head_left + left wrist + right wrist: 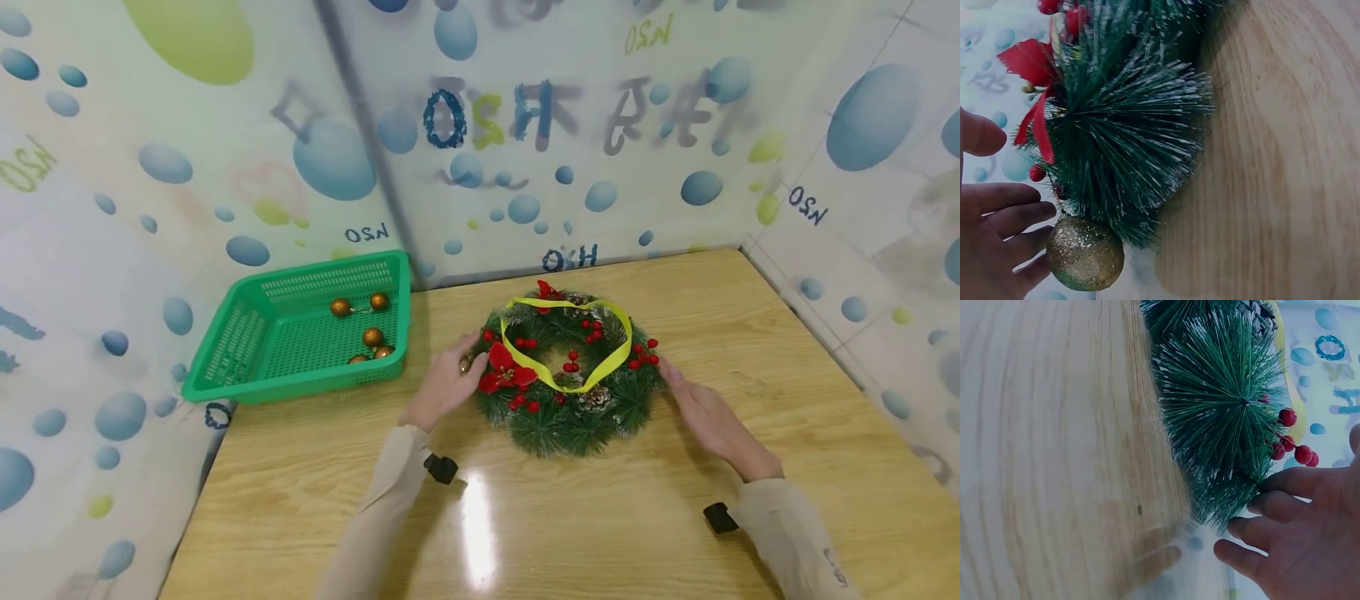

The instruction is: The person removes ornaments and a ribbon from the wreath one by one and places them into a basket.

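Note:
A green Christmas wreath (570,417) with red berries, pine cones and a red poinsettia (507,372) lies on the wooden table. On top of it rests a loop of yellow ribbon (619,350). My left hand (448,379) is at the wreath's left edge, thumb apart from the loosely bent fingers. A glittery gold ball (1085,253) hangs from the wreath there, right at those fingertips. Along the opposite side, my right hand (708,417) has its fingers extended, the tips at the outer needles below a cluster of red berries (1294,447).
A green plastic basket (300,390) stands on the table's left side, with several gold balls (372,337) inside. Patterned sheeting (525,167) rises behind the table (585,533) and on both sides. Each wrist wears a small black camera (441,468).

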Demonstrator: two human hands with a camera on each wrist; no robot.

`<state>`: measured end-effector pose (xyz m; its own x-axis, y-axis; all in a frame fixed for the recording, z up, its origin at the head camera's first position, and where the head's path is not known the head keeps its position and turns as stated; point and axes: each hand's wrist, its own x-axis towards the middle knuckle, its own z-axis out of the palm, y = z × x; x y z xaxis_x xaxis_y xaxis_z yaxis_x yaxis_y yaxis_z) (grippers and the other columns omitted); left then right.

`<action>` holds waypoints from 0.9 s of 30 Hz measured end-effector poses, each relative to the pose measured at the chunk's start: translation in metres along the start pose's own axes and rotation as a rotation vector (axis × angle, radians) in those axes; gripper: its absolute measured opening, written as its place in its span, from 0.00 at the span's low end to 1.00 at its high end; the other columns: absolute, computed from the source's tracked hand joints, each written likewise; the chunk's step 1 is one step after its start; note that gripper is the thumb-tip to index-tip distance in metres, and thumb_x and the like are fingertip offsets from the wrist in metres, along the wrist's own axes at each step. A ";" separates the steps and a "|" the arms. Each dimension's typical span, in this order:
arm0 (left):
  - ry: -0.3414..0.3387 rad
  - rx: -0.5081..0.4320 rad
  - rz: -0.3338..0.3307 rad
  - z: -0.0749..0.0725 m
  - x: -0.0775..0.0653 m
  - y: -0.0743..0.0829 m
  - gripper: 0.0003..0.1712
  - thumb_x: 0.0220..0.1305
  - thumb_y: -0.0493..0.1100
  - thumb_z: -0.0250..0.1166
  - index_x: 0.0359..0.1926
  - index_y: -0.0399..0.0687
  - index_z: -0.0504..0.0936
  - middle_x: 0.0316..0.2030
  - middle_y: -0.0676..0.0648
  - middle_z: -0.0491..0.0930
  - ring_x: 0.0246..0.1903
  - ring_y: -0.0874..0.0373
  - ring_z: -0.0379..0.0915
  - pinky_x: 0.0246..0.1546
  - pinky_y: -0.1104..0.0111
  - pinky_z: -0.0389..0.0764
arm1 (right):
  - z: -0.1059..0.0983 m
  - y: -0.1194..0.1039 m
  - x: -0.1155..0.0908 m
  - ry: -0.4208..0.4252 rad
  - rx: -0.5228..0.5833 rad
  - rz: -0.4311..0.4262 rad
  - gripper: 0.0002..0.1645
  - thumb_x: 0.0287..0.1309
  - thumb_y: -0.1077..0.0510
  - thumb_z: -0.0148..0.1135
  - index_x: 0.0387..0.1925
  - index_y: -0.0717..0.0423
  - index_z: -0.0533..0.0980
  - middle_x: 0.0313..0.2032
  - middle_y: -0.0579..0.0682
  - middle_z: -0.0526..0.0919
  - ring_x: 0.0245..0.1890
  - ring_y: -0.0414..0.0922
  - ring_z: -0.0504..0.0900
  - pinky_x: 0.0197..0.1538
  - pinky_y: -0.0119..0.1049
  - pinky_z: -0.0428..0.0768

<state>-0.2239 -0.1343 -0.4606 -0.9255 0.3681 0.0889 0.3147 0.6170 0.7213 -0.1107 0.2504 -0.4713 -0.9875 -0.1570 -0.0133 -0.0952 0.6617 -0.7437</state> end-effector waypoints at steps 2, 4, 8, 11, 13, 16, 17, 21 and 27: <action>-0.016 0.008 -0.017 0.002 0.001 0.000 0.34 0.77 0.54 0.51 0.74 0.40 0.66 0.74 0.39 0.65 0.77 0.44 0.55 0.76 0.48 0.61 | 0.002 -0.001 0.000 0.009 0.013 -0.005 0.39 0.82 0.44 0.21 0.77 0.69 0.48 0.76 0.68 0.54 0.75 0.70 0.53 0.72 0.67 0.54; -0.025 0.017 -0.039 0.002 0.001 0.000 0.34 0.76 0.56 0.51 0.74 0.41 0.66 0.74 0.40 0.64 0.77 0.45 0.54 0.76 0.49 0.60 | 0.004 -0.002 0.000 0.018 0.020 -0.005 0.39 0.82 0.44 0.21 0.78 0.68 0.48 0.75 0.68 0.54 0.75 0.70 0.54 0.72 0.67 0.54; -0.037 0.045 -0.065 0.003 0.000 -0.001 0.35 0.76 0.57 0.50 0.74 0.42 0.68 0.74 0.36 0.64 0.75 0.41 0.57 0.75 0.47 0.62 | 0.007 -0.004 0.001 0.016 0.030 -0.003 0.39 0.82 0.43 0.20 0.78 0.67 0.46 0.75 0.69 0.54 0.74 0.70 0.54 0.72 0.68 0.55; -0.034 0.068 -0.075 0.003 -0.002 -0.003 0.34 0.75 0.58 0.50 0.73 0.43 0.69 0.73 0.32 0.64 0.74 0.38 0.59 0.74 0.46 0.65 | 0.009 -0.004 0.003 0.011 0.042 -0.006 0.39 0.82 0.43 0.20 0.78 0.67 0.46 0.75 0.69 0.55 0.75 0.70 0.54 0.72 0.68 0.55; -0.032 0.077 -0.077 0.003 -0.004 -0.004 0.34 0.75 0.58 0.50 0.73 0.44 0.70 0.73 0.32 0.64 0.73 0.37 0.59 0.74 0.46 0.65 | 0.009 -0.003 0.004 0.011 0.045 -0.004 0.40 0.82 0.42 0.20 0.78 0.68 0.47 0.75 0.70 0.55 0.74 0.71 0.54 0.72 0.68 0.55; -0.030 0.082 -0.073 0.004 -0.006 -0.005 0.34 0.75 0.58 0.50 0.73 0.44 0.69 0.73 0.32 0.64 0.74 0.37 0.59 0.74 0.45 0.63 | 0.008 -0.001 0.005 0.009 0.037 0.005 0.41 0.82 0.42 0.19 0.78 0.69 0.47 0.74 0.71 0.55 0.74 0.72 0.54 0.73 0.69 0.55; -0.031 0.079 -0.073 0.004 -0.007 -0.005 0.34 0.75 0.57 0.50 0.73 0.44 0.69 0.73 0.33 0.64 0.73 0.36 0.59 0.74 0.45 0.63 | 0.008 0.000 0.006 0.008 0.035 0.006 0.41 0.82 0.42 0.19 0.77 0.69 0.47 0.74 0.71 0.55 0.74 0.72 0.54 0.73 0.69 0.55; -0.032 0.080 -0.074 0.004 -0.012 -0.005 0.33 0.76 0.56 0.50 0.73 0.44 0.69 0.73 0.33 0.64 0.63 0.32 0.72 0.75 0.46 0.63 | 0.005 0.003 0.012 0.004 0.019 -0.003 0.41 0.81 0.42 0.18 0.76 0.71 0.49 0.74 0.71 0.56 0.74 0.72 0.54 0.73 0.68 0.54; -0.034 0.064 -0.059 0.006 -0.021 0.000 0.32 0.76 0.55 0.50 0.73 0.43 0.68 0.34 0.36 0.86 0.13 0.46 0.67 0.69 0.52 0.72 | 0.001 0.005 0.020 0.001 0.000 0.012 0.43 0.81 0.41 0.17 0.74 0.74 0.52 0.73 0.72 0.56 0.73 0.73 0.54 0.73 0.70 0.53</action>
<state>-0.2034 -0.1381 -0.4667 -0.9356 0.3523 0.0231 0.2733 0.6813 0.6791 -0.1304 0.2499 -0.4761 -0.9886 -0.1489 -0.0215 -0.0838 0.6635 -0.7435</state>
